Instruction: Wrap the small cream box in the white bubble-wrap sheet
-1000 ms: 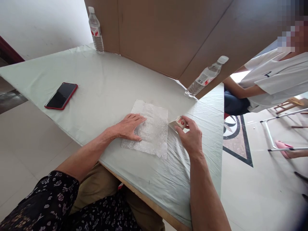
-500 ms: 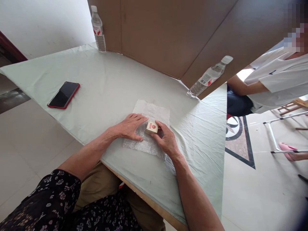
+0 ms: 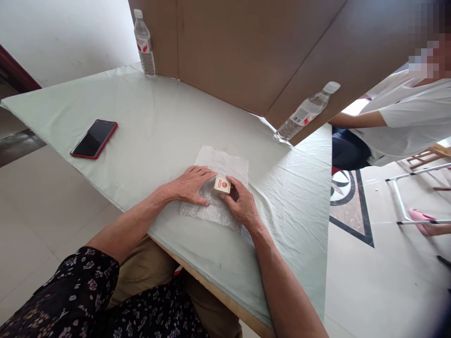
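Note:
A small cream-coloured box (image 3: 221,185) with a red label and a round red mark rests on a sheet of bubble wrap (image 3: 225,162). My right hand (image 3: 242,201) grips the box from its right side between thumb and fingers. To the left of the box, my left hand (image 3: 192,184) lies with its fingers stretched out and thumb apart, partly on the bubble wrap, holding nothing. Its fingertips come close to the box's left edge. The fingers of my right hand behind the box are partly hidden.
A phone with a red case (image 3: 94,139) lies left on the pale green tablecloth (image 3: 151,112). Two water bottles (image 3: 144,44) (image 3: 306,112) stand against a brown cardboard panel (image 3: 225,51). A person in a white shirt (image 3: 416,110) sits beyond the table's right edge.
The box and my right hand have shifted very slightly left. My left hand stays where it was. The person at the right has moved an arm toward the table.

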Demonstrator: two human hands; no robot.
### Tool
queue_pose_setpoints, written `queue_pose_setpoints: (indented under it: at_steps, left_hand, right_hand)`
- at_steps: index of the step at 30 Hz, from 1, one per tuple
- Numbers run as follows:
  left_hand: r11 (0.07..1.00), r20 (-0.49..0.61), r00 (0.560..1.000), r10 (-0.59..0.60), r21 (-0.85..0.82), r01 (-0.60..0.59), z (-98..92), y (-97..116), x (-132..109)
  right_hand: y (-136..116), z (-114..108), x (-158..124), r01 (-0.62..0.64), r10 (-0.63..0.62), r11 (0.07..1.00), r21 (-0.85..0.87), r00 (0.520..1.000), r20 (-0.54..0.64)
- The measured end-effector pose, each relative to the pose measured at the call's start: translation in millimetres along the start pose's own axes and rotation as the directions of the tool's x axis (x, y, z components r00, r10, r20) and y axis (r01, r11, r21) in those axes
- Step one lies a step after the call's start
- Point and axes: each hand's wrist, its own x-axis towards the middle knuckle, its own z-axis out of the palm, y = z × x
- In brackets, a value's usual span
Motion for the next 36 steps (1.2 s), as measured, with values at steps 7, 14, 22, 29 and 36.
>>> queue_pose_setpoints:
  at_steps: [7, 14, 22, 29, 36]
  left_hand:
    - [1.000, -0.037, 0.999, 0.026, -0.016, -0.026, 3.7, -4.0, 0.8]
    - [0.999, -0.044, 0.998, 0.039, -0.002, -0.039, 4.0, -4.3, -0.4]
    - [0.999, -0.027, 0.999, 0.017, -0.028, -0.018, 1.8, -2.5, 0.8]
    - [1.000, -0.232, 0.973, -0.001, -0.020, -0.004, -18.5, 23.0, -25.1]
    - [0.953, -0.105, 0.978, 0.180, 0.264, -0.148, 0.1, 56.3, -62.6]
  right_hand:
    - [4.3, -2.2, 0.8, -0.013, 0.013, 1.000, 0.002, 1.000, 0.027]
    - [6.2, -2.7, 1.2, -0.041, 0.038, 0.998, 0.044, 0.998, 0.054]
    - [8.2, -0.3, 0.5, -0.056, 0.053, 0.996, 0.066, 0.998, 0.043]
    - [11.8, 0.1, 0.8, -0.037, 0.033, 0.996, 0.079, 0.998, 0.052]
    - [15.1, 0.5, 2.0, -0.028, 0.023, 0.996, 0.086, 0.998, 0.064]
